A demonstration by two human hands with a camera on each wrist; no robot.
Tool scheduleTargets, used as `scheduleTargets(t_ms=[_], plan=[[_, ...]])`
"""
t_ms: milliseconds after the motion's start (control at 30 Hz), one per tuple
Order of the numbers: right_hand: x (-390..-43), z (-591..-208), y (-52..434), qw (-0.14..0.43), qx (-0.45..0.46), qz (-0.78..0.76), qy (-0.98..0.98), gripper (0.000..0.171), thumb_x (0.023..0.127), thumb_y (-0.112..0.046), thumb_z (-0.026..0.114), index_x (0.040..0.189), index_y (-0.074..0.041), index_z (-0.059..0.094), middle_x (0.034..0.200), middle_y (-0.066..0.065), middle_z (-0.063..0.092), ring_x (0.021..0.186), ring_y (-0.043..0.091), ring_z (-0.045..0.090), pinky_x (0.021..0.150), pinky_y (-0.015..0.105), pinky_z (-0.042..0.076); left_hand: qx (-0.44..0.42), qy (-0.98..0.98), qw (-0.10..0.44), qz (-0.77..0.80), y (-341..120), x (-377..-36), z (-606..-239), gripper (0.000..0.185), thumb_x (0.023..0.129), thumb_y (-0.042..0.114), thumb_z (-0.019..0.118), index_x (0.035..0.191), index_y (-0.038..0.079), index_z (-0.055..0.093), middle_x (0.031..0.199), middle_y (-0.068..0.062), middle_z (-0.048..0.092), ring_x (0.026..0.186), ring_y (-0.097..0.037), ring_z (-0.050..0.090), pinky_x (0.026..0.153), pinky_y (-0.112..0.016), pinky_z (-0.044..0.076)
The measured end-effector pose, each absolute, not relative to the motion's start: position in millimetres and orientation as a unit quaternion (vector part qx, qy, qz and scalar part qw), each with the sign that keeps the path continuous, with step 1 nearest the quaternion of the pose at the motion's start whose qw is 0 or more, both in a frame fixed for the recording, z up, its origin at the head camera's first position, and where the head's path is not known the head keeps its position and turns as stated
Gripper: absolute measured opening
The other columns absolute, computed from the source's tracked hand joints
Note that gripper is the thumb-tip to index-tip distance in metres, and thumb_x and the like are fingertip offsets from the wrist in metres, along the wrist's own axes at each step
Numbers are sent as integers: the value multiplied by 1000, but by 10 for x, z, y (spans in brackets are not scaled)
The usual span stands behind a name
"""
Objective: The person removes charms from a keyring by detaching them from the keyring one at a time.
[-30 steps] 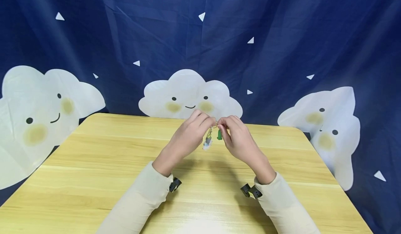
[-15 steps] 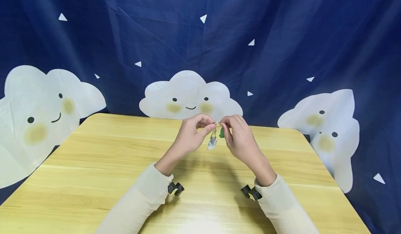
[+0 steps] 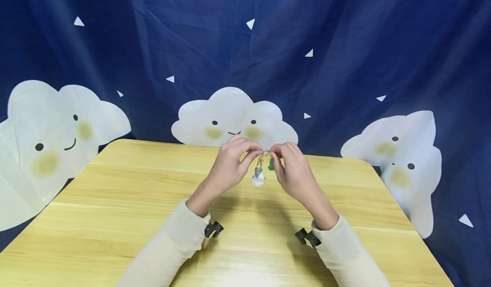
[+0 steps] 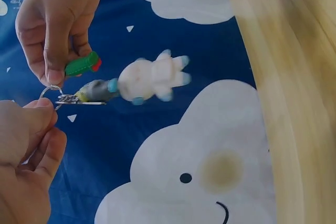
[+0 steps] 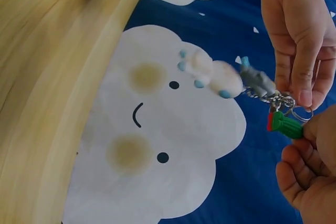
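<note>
Both hands are raised above the wooden table [image 3: 115, 193], fingertips nearly meeting. My left hand [image 3: 254, 151] pinches a small metal key ring [image 3: 264, 152] between thumb and fingers. From the ring a short chain carries a white figure charm [image 3: 258, 178] with pale blue tips, which hangs free. My right hand [image 3: 274, 153] pinches the same ring from the other side, and a green charm [image 3: 271, 164] with a red end lies against its fingers. The left wrist view shows the ring [image 4: 51, 94], white charm [image 4: 152, 80] and green charm [image 4: 83, 64]. In the right wrist view the green charm [image 5: 286, 124] is beside the ring [image 5: 300, 112].
A dark blue cloth backdrop [image 3: 345, 44] printed with smiling white clouds hangs behind and around the table. The table's far edge [image 3: 161, 142] lies just beyond the hands. Beige sleeves [image 3: 168, 248] cover both forearms, each with a small black clip at the wrist.
The hands stay almost in place. My left thumb and fingers have drawn together on the ring, and the white charm has swung slightly beneath it.
</note>
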State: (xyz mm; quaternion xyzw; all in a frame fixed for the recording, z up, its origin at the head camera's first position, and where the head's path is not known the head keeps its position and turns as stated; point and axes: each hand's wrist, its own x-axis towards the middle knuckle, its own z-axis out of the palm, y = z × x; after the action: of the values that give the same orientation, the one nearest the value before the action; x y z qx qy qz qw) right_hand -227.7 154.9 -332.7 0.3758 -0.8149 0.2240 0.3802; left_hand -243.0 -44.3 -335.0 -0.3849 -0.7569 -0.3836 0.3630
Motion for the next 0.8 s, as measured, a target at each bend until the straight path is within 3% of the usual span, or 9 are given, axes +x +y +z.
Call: scheduleTargets(t_ms=[333,533,800], plan=[[-2303,-3392,1523,391,388,208,-809,12,93,9,67,98,2,59,87,10,58,79,26,52,69,37,47,-422,-778,421,-199,-429,-2387,-3354,4,96,3,69,99,3,72,96,-7,73,91,-23,61,82,-25,53],[-2316,-3384,1538,399,384,206,-807,13,92,10,68,98,3,59,87,11,59,78,27,53,72,38,47,-398,-783,366,-307,-410,-2422,-3379,6,97,9,70,100,5,74,97,-4,74,94,-21,62,85,-31,52],[-2309,-3348,1558,400,377,209,-809,11,93,8,68,99,3,60,89,13,61,80,28,55,70,38,49,-338,-787,272,-439,-416,-2475,-3425,6,96,11,73,98,7,76,87,0,74,82,-13,68,74,-27,56]])
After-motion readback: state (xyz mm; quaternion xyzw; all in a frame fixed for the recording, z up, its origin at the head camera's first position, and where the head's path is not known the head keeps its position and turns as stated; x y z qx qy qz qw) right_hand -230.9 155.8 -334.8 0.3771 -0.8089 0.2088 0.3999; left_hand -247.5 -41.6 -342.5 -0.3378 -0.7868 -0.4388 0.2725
